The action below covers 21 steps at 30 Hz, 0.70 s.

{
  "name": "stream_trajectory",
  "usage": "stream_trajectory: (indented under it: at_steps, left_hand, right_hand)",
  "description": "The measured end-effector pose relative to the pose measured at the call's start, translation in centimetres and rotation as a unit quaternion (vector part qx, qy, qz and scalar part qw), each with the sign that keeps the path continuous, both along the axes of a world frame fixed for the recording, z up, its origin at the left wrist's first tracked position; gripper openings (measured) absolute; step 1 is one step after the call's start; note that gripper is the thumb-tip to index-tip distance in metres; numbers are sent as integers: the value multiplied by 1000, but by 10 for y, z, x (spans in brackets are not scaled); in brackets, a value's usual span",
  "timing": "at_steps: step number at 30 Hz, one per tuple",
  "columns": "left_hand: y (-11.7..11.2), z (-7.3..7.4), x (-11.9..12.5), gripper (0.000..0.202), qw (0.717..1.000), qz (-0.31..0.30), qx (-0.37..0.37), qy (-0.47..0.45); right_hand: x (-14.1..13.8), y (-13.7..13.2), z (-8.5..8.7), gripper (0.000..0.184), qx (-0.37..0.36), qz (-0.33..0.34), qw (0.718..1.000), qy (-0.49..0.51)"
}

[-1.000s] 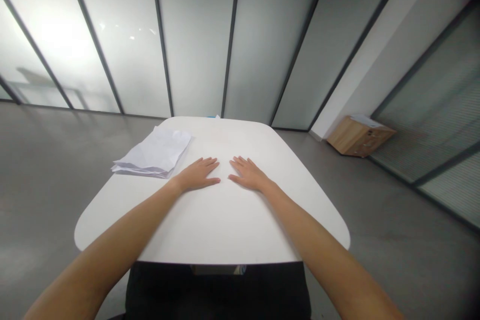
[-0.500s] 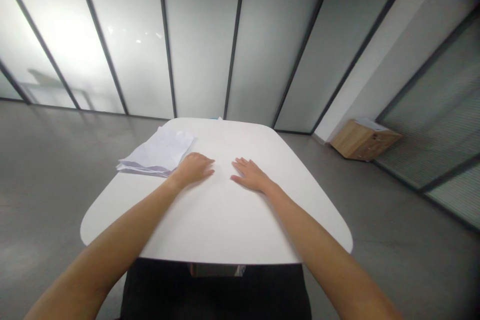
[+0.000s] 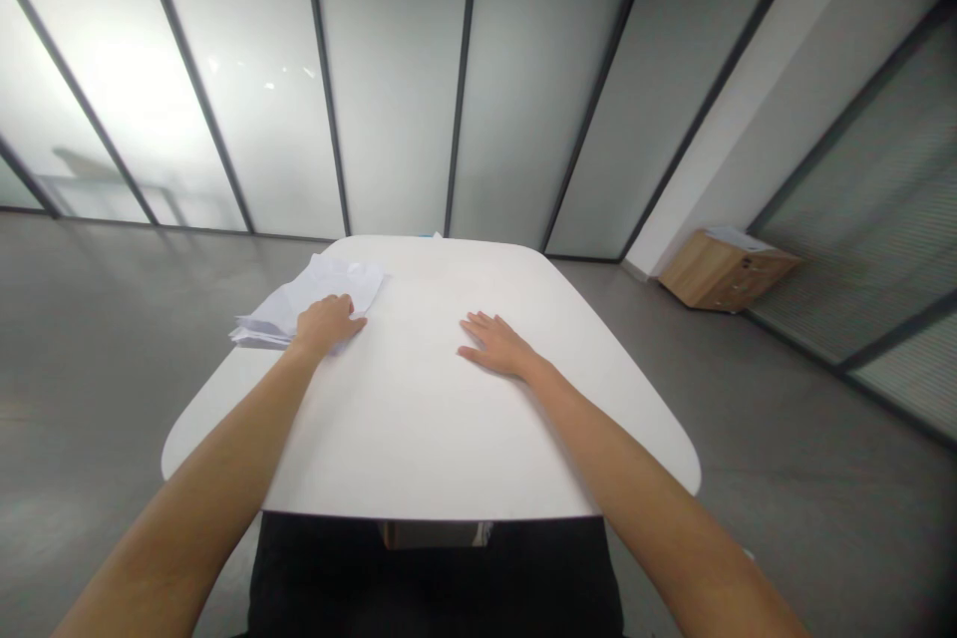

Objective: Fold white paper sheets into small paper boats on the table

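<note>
Well, look at the left side of the table: the left hand sits palm down on a loose bundle of crumpled white paper, right on its near, inner corner. The fingers are gathered and slightly curved, not spread, and they point toward the far end of the bundle. Are they actually pinching the sheets, or just pressing on them? From this angle you cannot tell, as the hand covers the contact.

Now the key relation: the bundle's long axis runs on a slant across the white tabletop, from its near-left tip out toward the far right. Most of the paper lies ahead of that hand and off to its left, close to the table's left edge. The left hand is plainly the nearer one, already touching it.

Over on the other side, the right hand is well apart from the paper, flat on bare tabletop, open and holding nothing, with its fingers lightly spread and pointing inward and away from the body.

Around them, a frosted glass partition stands beyond the far edge of the table, and a low wooden drawer cabinet sits on the grey floor off to the right, with a sheet lying on top. Dark clothing fills the bottom of the view, just below the near edge of the table.
</note>
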State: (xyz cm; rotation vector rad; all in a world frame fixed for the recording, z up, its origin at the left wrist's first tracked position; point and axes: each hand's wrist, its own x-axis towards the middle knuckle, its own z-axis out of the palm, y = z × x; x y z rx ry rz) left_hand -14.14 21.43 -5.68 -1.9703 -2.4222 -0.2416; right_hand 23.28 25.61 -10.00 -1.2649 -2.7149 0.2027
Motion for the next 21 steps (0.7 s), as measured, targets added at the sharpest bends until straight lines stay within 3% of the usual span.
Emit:
stream_trajectory:
  at_steps: [6, 11, 15, 21]
  left_hand:
    - [0, 5, 4, 36, 1000, 11, 11, -17]
    - [-5, 14, 23, 34, 998, 15, 67, 7]
    - [-15, 12, 58, 35, 991, -60, 109, 45]
    - [-35, -4, 128, 27, 978, -180, 81, 65]
  right_hand:
    - [1, -1, 1, 86, -1, 3, 1000, 3]
    - [1, -2, 4, 85, -3, 4, 1000, 6]
    - [2, 0, 4, 85, -4, 5, 1000, 7]
    - [5, 4, -2, 82, 13, 12, 1000, 22]
